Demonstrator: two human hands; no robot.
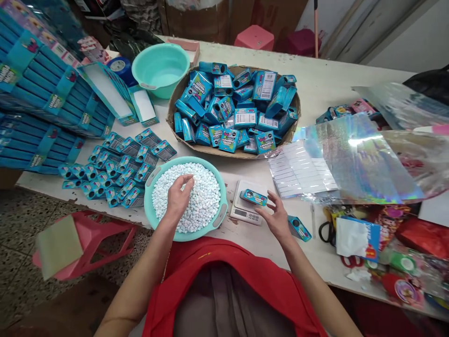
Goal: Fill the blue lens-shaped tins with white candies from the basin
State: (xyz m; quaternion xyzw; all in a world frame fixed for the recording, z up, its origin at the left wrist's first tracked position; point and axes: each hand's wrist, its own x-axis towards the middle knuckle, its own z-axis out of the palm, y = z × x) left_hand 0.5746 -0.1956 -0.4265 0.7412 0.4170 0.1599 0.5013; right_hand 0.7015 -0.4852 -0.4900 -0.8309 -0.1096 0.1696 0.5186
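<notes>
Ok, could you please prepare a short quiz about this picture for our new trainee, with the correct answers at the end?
1. True or false: the left hand is above the white pieces in the front basin.
2. Which thing lies between the front basin and the right hand?
A) a pink stool
B) a digital scale
C) a pair of scissors
3. How many turquoise basins can be seen?

Key:
1. True.
2. B.
3. Two: the front basin, and the rear basin farther back on the table.
</notes>
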